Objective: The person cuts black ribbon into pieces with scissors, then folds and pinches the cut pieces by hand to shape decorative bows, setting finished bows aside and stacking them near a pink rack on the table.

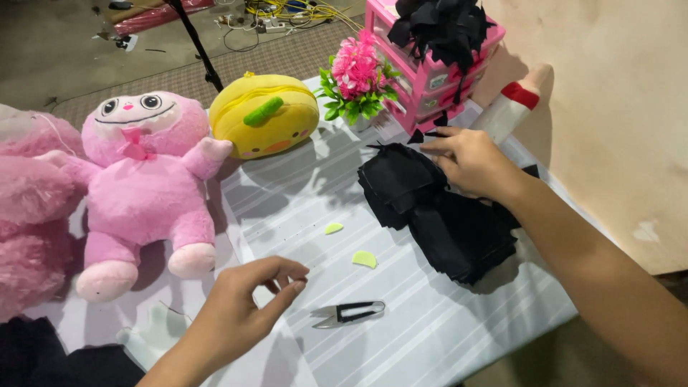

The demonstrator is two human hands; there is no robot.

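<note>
Head view, near to far: I see the left hand (240,308) lowest in frame, thumb and forefinger pinched together, on what I cannot tell. Just to its right lie the thread snips (349,312), long axis left-right, apart from both hands. Farther off, the right hand (469,161) rests spread on the stack of black felt pieces (437,215), which runs diagonally toward me beneath its wrist.

Bright, warm light falls from above; the flowers (356,75) and the hands throw soft shadows across the striped table (444,337). Focus is sharp, corners slightly dimmer.
</note>
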